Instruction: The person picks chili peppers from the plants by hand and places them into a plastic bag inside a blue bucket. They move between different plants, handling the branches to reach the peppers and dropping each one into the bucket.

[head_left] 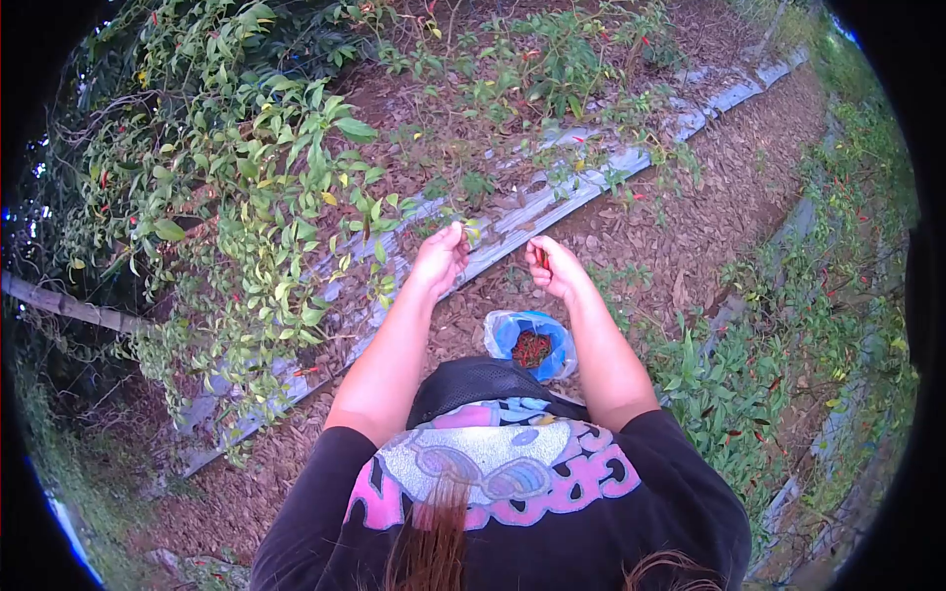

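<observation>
My left hand point(440, 260) is closed in a pinch at the edge of the plastic sheeting, beside a small yellow-green sprig point(473, 232). What lies between its fingertips is too small to make out. A short gap to the right, my right hand point(558, 268) curls around red chili peppers point(542, 258), which show between the thumb and fingers. Below the hands, close to my body, stands a blue bucket point(563, 340) with a clear plastic bag over its rim. Picked red chilies point(531, 349) lie inside it.
Leafy chili plants point(286, 187) crowd the left, with more plants point(729, 394) at the right. Silver plastic sheeting point(581, 187) runs diagonally along the bed. Dry leaves point(709, 217) cover the path. A wooden pole point(69, 300) juts in from the left.
</observation>
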The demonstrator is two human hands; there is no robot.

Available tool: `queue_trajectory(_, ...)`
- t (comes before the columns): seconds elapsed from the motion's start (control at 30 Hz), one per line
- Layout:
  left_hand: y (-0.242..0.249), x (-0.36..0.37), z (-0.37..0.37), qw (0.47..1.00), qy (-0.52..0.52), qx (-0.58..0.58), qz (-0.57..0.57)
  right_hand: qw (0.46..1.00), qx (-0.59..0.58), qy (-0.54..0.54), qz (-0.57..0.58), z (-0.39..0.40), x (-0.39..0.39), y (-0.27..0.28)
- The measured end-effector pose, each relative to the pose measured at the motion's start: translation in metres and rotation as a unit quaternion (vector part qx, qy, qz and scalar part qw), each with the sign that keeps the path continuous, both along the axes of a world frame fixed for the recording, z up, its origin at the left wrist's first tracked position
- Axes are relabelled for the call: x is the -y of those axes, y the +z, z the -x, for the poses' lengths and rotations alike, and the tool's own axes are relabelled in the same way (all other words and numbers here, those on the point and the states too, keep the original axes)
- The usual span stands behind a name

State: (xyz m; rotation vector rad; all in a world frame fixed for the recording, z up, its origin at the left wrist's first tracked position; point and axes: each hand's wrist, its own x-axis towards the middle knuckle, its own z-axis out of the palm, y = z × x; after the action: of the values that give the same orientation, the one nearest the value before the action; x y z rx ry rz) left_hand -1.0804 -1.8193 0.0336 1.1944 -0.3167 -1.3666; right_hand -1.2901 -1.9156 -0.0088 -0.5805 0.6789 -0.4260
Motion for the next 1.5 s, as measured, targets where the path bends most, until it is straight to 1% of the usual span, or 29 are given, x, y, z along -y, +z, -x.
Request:
queue_trajectory(0.07,-0.010,-0.007,-0.012,1.000,0.023,0.007,-0.013,1.000,-0.013,-0.008,-0.018,0.018,-0.005,-0.018)
queue_trajectory(0.13,-0.005,-0.022,-0.009,0.996,0.024,0.073,-0.048,0.998,-0.043,-0.008,-0.051,0.036,-0.017,-0.042)
queue_trajectory(0.23,-0.015,-0.062,0.002,0.995,-0.009,0.057,-0.077,0.985,-0.108,-0.054,-0.120,0.062,-0.047,-0.073)
queue_trajectory(0.3,-0.024,-0.101,0.008,0.993,-0.039,0.045,-0.104,0.976,-0.135,-0.064,-0.162,0.081,-0.065,-0.111)
queue_trajectory(0.33,-0.033,-0.123,0.009,0.991,-0.056,0.041,-0.114,0.967,-0.176,-0.070,-0.172,0.088,-0.072,-0.128)
queue_trajectory(0.4,-0.052,-0.168,0.010,0.986,-0.031,0.015,-0.164,0.945,-0.255,-0.078,-0.192,0.098,-0.084,-0.158)
queue_trajectory(0.47,-0.064,-0.211,0.013,0.981,-0.017,0.048,-0.189,0.935,-0.286,-0.073,-0.194,0.101,-0.093,-0.172)
queue_trajectory(0.53,-0.069,-0.251,0.013,0.965,-0.004,0.084,-0.250,0.927,-0.326,-0.067,-0.172,0.099,-0.098,-0.185)
queue_trajectory(0.57,-0.071,-0.269,0.012,0.964,0.013,0.065,-0.259,0.924,-0.339,-0.067,-0.163,0.096,-0.097,-0.194)
queue_trajectory(0.67,-0.076,-0.315,0.012,0.956,0.076,0.023,-0.281,0.942,-0.256,-0.125,-0.177,0.088,-0.093,-0.254)
queue_trajectory(0.7,-0.079,-0.331,0.010,0.953,0.103,0.020,-0.284,0.914,-0.366,-0.131,-0.116,0.088,-0.094,-0.274)
queue_trajectory(0.73,-0.080,-0.343,0.011,0.949,0.131,0.017,-0.285,0.872,-0.467,-0.136,-0.049,0.088,-0.093,-0.293)
queue_trajectory(0.77,-0.075,-0.351,0.013,0.943,0.148,0.035,-0.296,0.818,-0.558,-0.139,0.023,0.088,-0.091,-0.314)
queue_trajectory(0.83,-0.075,-0.371,0.016,0.940,0.146,0.062,-0.303,0.754,-0.642,-0.095,0.103,0.091,-0.088,-0.361)
queue_trajectory(0.87,-0.072,-0.384,0.014,0.936,0.159,0.080,-0.305,0.811,-0.576,-0.050,0.087,0.088,-0.085,-0.343)
queue_trajectory(0.9,-0.062,-0.392,0.014,0.927,0.175,0.088,-0.320,0.862,-0.502,0.003,0.068,0.080,-0.089,-0.308)
queue_trajectory(0.93,-0.050,-0.391,0.018,0.917,0.190,0.096,-0.337,0.875,-0.481,0.033,0.041,0.059,-0.099,-0.222)
queue_trajectory(0.97,-0.041,-0.393,0.019,0.907,0.201,0.102,-0.355,0.873,-0.473,0.089,0.078,0.052,-0.101,-0.217)
queue_trajectory(1.0,-0.041,-0.401,0.015,0.914,0.209,0.114,-0.329,0.891,-0.438,0.093,0.074,0.044,-0.103,-0.216)
queue_trajectory(1.03,-0.042,-0.406,0.008,0.914,0.224,0.135,-0.309,0.901,-0.413,0.102,0.082,0.030,-0.107,-0.193)
queue_trajectory(1.07,-0.043,-0.411,-0.001,0.916,0.234,0.156,-0.287,0.902,-0.395,0.130,0.116,0.012,-0.111,-0.178)
queue_trajectory(1.13,-0.037,-0.412,-0.018,0.912,0.287,0.147,-0.254,0.896,-0.364,0.176,0.182,-0.019,-0.122,-0.147)
queue_trajectory(1.17,-0.034,-0.411,-0.027,0.910,0.310,0.142,-0.236,0.886,-0.357,0.185,0.233,-0.042,-0.135,-0.111)
queue_trajectory(1.23,-0.029,-0.410,-0.048,0.916,0.325,0.124,-0.199,0.880,-0.224,0.240,0.344,-0.084,-0.158,-0.062)
queue_trajectory(1.3,-0.023,-0.406,-0.067,0.920,0.339,0.118,-0.157,0.873,-0.083,0.260,0.404,-0.123,-0.191,-0.016)
queue_trajectory(1.37,-0.015,-0.405,-0.087,0.934,0.330,0.092,-0.104,0.865,-0.042,0.228,0.446,-0.160,-0.231,0.027)
queue_trajectory(1.4,-0.013,-0.405,-0.096,0.940,0.323,0.077,-0.077,0.841,-0.029,0.195,0.504,-0.174,-0.253,0.064)
queue_trajectory(1.47,0.000,-0.402,-0.112,0.948,0.307,0.069,-0.053,0.725,0.002,0.096,0.682,-0.205,-0.279,0.091)
queue_trajectory(1.5,0.012,-0.398,-0.118,0.952,0.300,0.054,-0.043,0.730,-0.012,0.110,0.674,-0.217,-0.291,0.099)
